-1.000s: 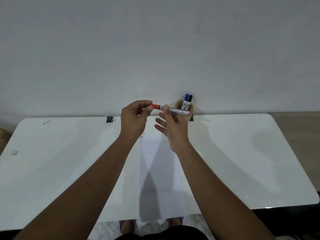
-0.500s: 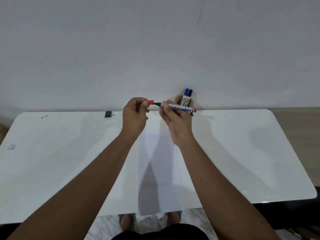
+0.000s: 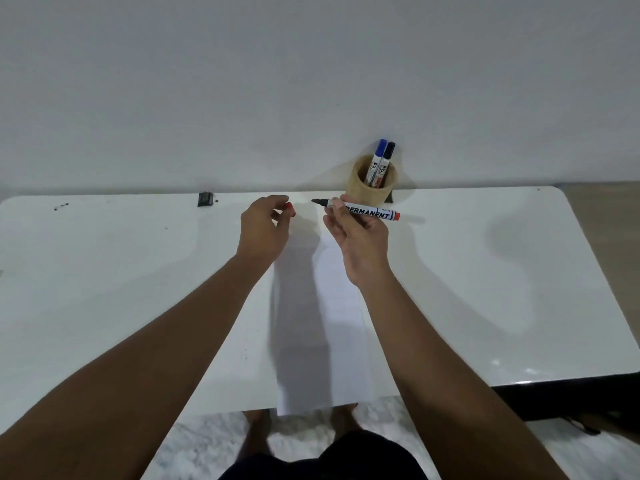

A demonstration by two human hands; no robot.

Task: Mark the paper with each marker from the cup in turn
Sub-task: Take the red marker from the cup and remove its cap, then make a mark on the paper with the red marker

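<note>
My right hand (image 3: 360,242) holds an uncapped red permanent marker (image 3: 367,212) level above the far end of the paper (image 3: 322,327), its dark tip pointing left. My left hand (image 3: 263,230) is closed around the marker's red cap (image 3: 290,209), a short gap left of the tip. The white paper lies lengthwise on the white table (image 3: 485,271) and hangs over the near edge. A tan cup (image 3: 372,188) stands at the table's far edge against the wall, holding a blue-capped marker (image 3: 377,157) and a black-capped marker (image 3: 386,159).
A small black object (image 3: 205,199) sits at the far edge to the left, with dark specks (image 3: 61,206) further left. A grey wall rises right behind the table. My feet show on the marble floor (image 3: 207,441) below the near edge.
The cap has come off the red marker. My left hand has drawn left with the cap while my right hand keeps the marker body; both hands sit lower, nearer the paper.
</note>
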